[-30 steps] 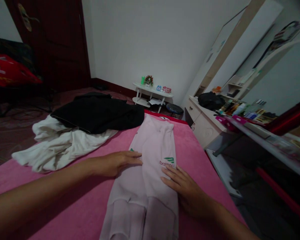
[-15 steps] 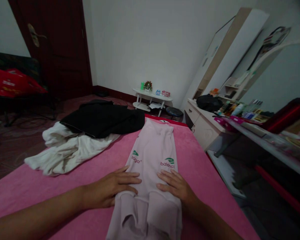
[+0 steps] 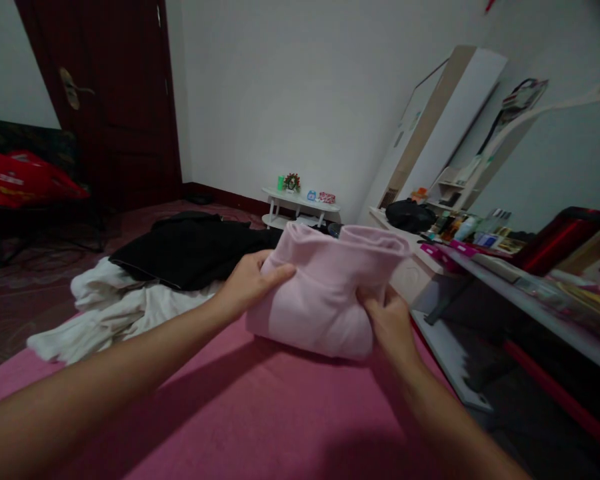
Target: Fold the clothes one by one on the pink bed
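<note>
A pale pink garment (image 3: 320,293), folded into a thick bundle, is lifted on edge above the pink bedspread (image 3: 260,413). On its left side my left hand (image 3: 253,277) is closed, the thumb on the near face and the fingers hidden behind. My right hand (image 3: 387,317) grips the right side the same way, its thumb pressed into the cloth. The folded layers open upward at the top. Just left of the bundle lie a black garment (image 3: 195,250) and a white garment (image 3: 130,313).
A dressing table (image 3: 425,257) with a black bag (image 3: 410,215) and bottles stands at the right, beside a shelf edge (image 3: 520,287). A small white table (image 3: 300,199) is against the far wall. A red bag (image 3: 27,180) lies at the left, near a dark door (image 3: 120,100).
The pale pink garment lay stretched out with both hands flat on it. Now it is folded over into a short bundle, raised and moved away from me, with both hands closed on its sides.
</note>
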The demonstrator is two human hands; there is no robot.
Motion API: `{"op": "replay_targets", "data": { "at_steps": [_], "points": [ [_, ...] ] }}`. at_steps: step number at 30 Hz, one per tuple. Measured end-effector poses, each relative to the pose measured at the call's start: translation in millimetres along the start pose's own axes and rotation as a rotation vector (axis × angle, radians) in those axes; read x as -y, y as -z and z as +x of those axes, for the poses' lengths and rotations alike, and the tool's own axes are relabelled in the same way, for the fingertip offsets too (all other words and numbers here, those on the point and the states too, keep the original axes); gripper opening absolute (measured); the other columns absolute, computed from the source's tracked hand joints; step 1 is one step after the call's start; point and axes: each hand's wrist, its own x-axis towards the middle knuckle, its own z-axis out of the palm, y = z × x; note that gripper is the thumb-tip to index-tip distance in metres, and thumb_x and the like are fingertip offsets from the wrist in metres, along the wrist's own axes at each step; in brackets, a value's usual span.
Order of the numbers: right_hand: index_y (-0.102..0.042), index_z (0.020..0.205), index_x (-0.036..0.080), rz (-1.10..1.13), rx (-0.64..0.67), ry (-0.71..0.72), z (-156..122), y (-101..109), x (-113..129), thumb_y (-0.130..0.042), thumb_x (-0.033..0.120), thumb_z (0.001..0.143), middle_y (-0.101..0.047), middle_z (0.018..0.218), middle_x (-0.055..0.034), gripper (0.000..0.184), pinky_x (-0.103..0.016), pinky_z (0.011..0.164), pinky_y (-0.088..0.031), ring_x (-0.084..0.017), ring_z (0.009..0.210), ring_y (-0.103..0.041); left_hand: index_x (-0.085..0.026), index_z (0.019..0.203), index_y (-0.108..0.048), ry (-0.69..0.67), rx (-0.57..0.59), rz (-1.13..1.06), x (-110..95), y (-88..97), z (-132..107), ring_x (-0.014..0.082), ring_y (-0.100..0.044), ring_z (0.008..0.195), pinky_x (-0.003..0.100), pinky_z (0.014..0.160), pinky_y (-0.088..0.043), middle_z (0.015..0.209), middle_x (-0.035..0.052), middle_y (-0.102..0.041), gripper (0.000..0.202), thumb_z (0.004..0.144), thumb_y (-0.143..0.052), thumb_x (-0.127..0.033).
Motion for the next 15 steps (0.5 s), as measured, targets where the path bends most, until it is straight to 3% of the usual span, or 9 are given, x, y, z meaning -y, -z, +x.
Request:
{"op": "replay_targets", "data": {
  "at_steps": [3,6,11,15],
  "points": [
    [-0.062,0.110,0.014,-0.048,-0.177,-0.056,56,-29,-27,-0.061,0.049,0.077,-0.069,0.104,-0.0110,0.048,-0.035,0.079,-0.052,-0.025,0.092,-0.064,-0.012,0.103,-0.066,0.130,-0.124,0.251,27,-20.1,72,0.0203,-0.064,0.081,0.023,0.062,-0.046,0.094,0.0086,-0.070,0.056,0.087,-0.044,-0.061],
    [-0.058,0.114,0.014,-0.219,-0.294,-0.182,86,-53,-74,-0.060,0.040,0.074,-0.066,0.113,-0.0121,0.048,-0.035,0.087,-0.048,-0.024,0.100,-0.063,-0.012,0.098,-0.068,0.264,-0.190,0.527,65,-38.8,116,0.0236,-0.065,0.093,0.026,0.070,-0.046,0.101,0.0121,-0.070,0.047,0.088,-0.050,-0.054],
    [-0.061,0.110,0.020,-0.345,-0.253,-0.328,75,-71,-142,-0.058,0.037,0.072,-0.068,0.106,-0.0135,0.042,-0.044,0.086,-0.048,-0.030,0.097,-0.063,-0.013,0.092,-0.069,0.438,-0.186,0.711,127,-62.6,127,0.0313,-0.065,0.098,0.033,0.074,-0.047,0.101,0.0190,-0.069,0.036,0.077,-0.068,-0.045],
    [-0.059,0.117,0.020,-0.389,-0.217,-0.344,73,-74,-160,-0.057,0.037,0.073,-0.067,0.111,-0.0153,0.047,-0.046,0.089,-0.047,-0.031,0.101,-0.062,-0.014,0.095,-0.068,0.438,-0.171,0.811,148,-70.7,123,0.0318,-0.064,0.100,0.034,0.077,-0.047,0.104,0.0188,-0.069,0.039,0.081,-0.062,-0.050]
  ]
}}
